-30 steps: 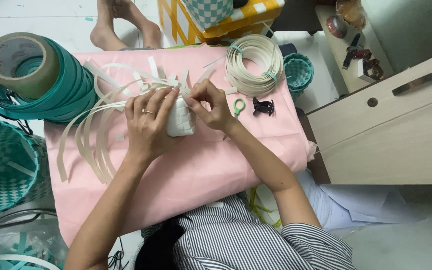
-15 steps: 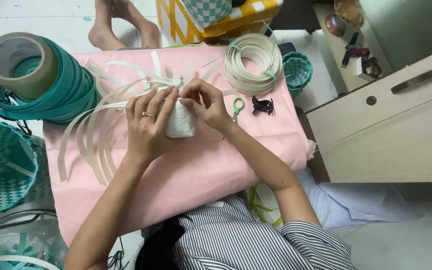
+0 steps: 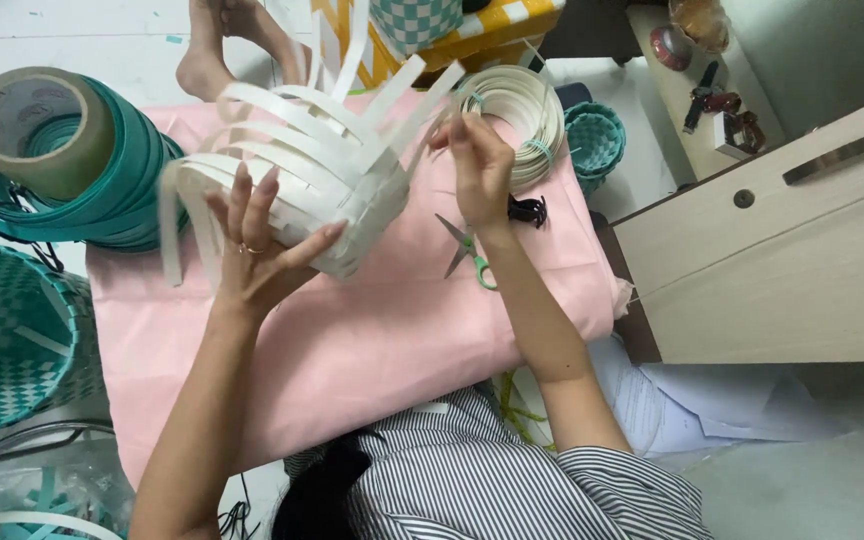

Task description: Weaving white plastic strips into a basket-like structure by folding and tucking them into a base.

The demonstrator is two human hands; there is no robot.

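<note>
A half-woven basket of white plastic strips (image 3: pixel 337 190) is lifted off the pink cloth (image 3: pixel 372 340), its loose strips fanning up and to the left. My left hand (image 3: pixel 257 250) cradles it from below with the fingers spread against its side. Up at the basket's right edge, my right hand (image 3: pixel 477 165) pinches the end of one white strip. Green-handled scissors (image 3: pixel 464 252) lie on the cloth just under my right wrist, beside a small black clip (image 3: pixel 527 211).
A coil of white strip (image 3: pixel 522 115) lies at the cloth's far edge, a small teal basket (image 3: pixel 594 142) beside it. Teal strip rolls topped by a tape roll (image 3: pixel 37 130) sit left, above a teal checked basket (image 3: pixel 2 335). Another person's bare foot (image 3: pixel 202 50) is at top. A wooden cabinet (image 3: pixel 782 260) stands right.
The woven piece has been raised from the cloth toward the camera and tipped. My left hand went under it; my right hand came off it and took a strip end.
</note>
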